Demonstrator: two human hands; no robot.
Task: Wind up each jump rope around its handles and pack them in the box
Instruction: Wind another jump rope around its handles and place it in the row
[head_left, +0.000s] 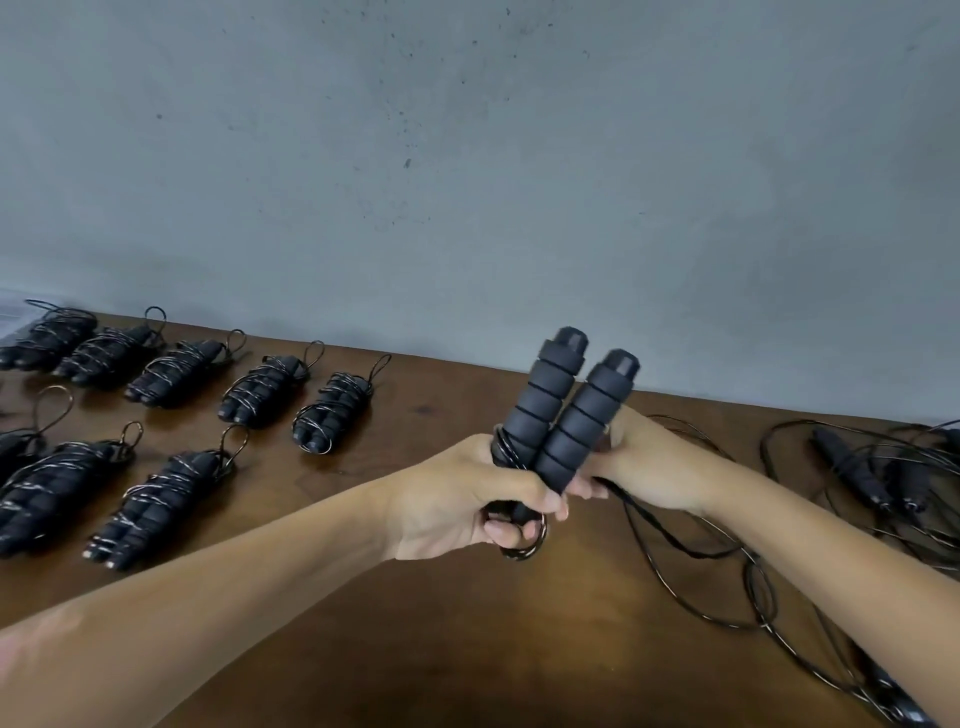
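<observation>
Two black foam handles (563, 410) held side by side, tilted upright above the brown table (441, 623) — left hand (467, 499) grips their lower ends, a few turns of cord (675, 540) already looped there. Right hand (644, 462) curls round the handles from behind, pinching the cord, which trails loose across the table to the right. Wound rope bundles (332, 410) lie in two rows at left; unwound ropes (872, 467) tangle far right, by the grey wall (467, 156).

Grey wall (467, 156), plain, dark specks and scuffs. Brown wooden table (441, 623) set against it. Lighting even.
</observation>
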